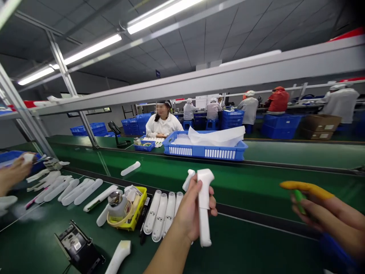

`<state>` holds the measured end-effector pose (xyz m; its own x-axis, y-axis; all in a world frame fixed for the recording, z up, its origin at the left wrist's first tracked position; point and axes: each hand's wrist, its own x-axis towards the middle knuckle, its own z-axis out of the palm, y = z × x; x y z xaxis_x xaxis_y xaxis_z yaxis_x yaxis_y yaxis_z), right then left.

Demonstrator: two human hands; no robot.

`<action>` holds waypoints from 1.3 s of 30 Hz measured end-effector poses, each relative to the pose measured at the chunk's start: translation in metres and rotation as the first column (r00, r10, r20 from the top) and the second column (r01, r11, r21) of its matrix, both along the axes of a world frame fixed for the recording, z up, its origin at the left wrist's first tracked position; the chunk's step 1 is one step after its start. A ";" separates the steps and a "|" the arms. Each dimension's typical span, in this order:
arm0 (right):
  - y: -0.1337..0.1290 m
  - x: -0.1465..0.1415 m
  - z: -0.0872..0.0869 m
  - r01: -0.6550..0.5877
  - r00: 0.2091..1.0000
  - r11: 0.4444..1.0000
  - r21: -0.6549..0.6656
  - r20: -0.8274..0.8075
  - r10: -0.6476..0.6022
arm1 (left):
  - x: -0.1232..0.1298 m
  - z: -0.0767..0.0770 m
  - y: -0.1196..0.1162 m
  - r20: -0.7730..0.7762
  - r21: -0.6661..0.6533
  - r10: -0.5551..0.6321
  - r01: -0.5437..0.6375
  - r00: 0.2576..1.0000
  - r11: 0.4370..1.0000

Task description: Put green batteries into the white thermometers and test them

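My left hand (191, 213) is wrapped round a white gun-shaped housing (204, 205), like a forehead thermometer, held upright with its head at the top. At the right, my right hand (322, 217) wears an orange-yellow finger cot (310, 188) on its outstretched index finger. A small green object (299, 201) is pinched between the thumb and fingers there; blur hides what kind it is. Several long white housings (158, 217) lie side by side left of my left forearm. Behind the held housing, another white piece (188, 179) rests on the green belt.
A yellow basket (139, 209) holds a bottle with a metal top (116, 205). A black device (80, 247) and a white handle-shaped part (119, 257) lie in front. Another person's hand (14, 171) reaches in at left. A blue crate (202, 152) stands across the belt, near a seated co-worker (164, 123).
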<state>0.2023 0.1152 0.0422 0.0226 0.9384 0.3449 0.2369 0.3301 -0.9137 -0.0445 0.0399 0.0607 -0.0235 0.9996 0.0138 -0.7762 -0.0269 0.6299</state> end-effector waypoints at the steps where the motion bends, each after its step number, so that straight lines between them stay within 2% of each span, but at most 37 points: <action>1: -0.008 -0.009 0.007 -0.066 0.998 0.995 -0.068 0.008 0.067 | 0.000 0.001 0.000 0.051 0.013 0.004 -0.004 0.999 1.000; 2: -0.018 -0.020 0.012 -0.148 0.988 0.983 -0.106 0.028 0.151 | 0.001 0.003 0.000 0.101 0.028 0.013 -0.016 0.995 0.999; 4: -0.042 -0.044 0.020 -0.238 0.969 0.971 -0.039 0.063 0.240 | 0.003 0.006 -0.001 0.178 0.062 0.043 -0.055 0.983 0.997; 6: -0.068 -0.069 0.021 -0.335 0.937 0.941 0.042 0.117 0.328 | 0.007 0.008 -0.004 0.221 0.091 0.094 -0.116 0.971 0.989; 8: -0.089 -0.090 0.018 -0.387 0.916 0.920 0.068 0.147 0.374 | 0.012 0.009 -0.008 0.232 0.119 0.121 -0.152 0.965 0.981; 11: -0.105 -0.109 0.011 -0.383 0.904 0.918 0.106 0.248 0.349 | 0.018 0.007 -0.013 0.219 0.170 0.116 -0.155 0.969 0.973; 14: -0.106 -0.110 0.005 -0.391 0.871 0.889 0.239 0.409 0.273 | 0.021 0.005 -0.015 0.196 0.196 0.122 -0.161 0.973 0.967; 16: -0.103 -0.108 0.004 -0.414 0.857 0.869 0.271 0.437 0.272 | 0.021 0.005 -0.015 0.192 0.203 0.147 -0.186 0.970 0.962; 17: -0.102 -0.107 0.004 -0.435 0.849 0.866 0.246 0.432 0.304 | 0.020 0.005 -0.015 0.196 0.212 0.153 -0.194 0.969 0.958; 19: -0.101 -0.107 0.005 -0.457 0.842 0.882 0.112 0.374 0.388 | 0.019 0.006 -0.015 0.203 0.243 0.147 -0.195 0.968 0.950; 21: -0.099 -0.110 0.006 -0.463 0.859 0.883 -0.080 0.206 0.469 | 0.019 0.006 -0.016 0.189 0.287 0.120 -0.172 0.975 0.942; 23: -0.095 -0.113 0.006 -0.518 0.849 0.823 -0.231 -0.027 0.527 | 0.020 0.007 -0.017 0.153 0.315 0.096 -0.141 0.984 0.939; 24: -0.093 -0.114 0.005 -0.558 0.828 0.787 -0.262 -0.120 0.547 | 0.021 0.007 -0.017 0.132 0.315 0.095 -0.133 0.987 0.940; 26: -0.087 -0.114 0.004 -0.626 0.780 0.731 -0.274 -0.182 0.599 | 0.022 0.006 -0.018 0.106 0.278 0.111 -0.137 0.988 0.951; 27: -0.085 -0.113 0.004 -0.634 0.772 0.724 -0.273 -0.165 0.614 | 0.022 0.006 -0.018 0.107 0.246 0.125 -0.148 0.986 0.958; 28: -0.082 -0.112 0.004 -0.627 0.776 0.731 -0.269 -0.132 0.617 | 0.022 0.007 -0.018 0.111 0.208 0.134 -0.155 0.985 0.966; 30: -0.077 -0.107 0.007 -0.579 0.811 0.779 -0.240 -0.064 0.582 | 0.019 0.007 -0.016 0.123 0.141 0.141 -0.158 0.982 0.977; 33: -0.073 -0.097 0.017 -0.485 0.874 0.861 -0.153 -0.055 0.482 | 0.015 0.009 -0.012 0.130 0.141 0.231 -0.248 0.964 0.958; 35: -0.072 -0.091 0.025 -0.459 0.888 0.879 -0.126 -0.104 0.448 | 0.014 0.009 -0.010 0.128 0.162 0.289 -0.308 0.949 0.938; 39: -0.073 -0.087 0.034 -0.467 0.881 0.882 -0.060 -0.121 0.458 | 0.016 0.004 -0.010 0.049 0.140 0.320 -0.324 0.946 0.936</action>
<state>0.1157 0.0417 0.0765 -0.3906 0.8760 0.2828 -0.0177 0.3000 -0.9538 -0.0290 0.0301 0.0644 -0.3460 0.9257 0.1526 -0.7264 -0.3673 0.5809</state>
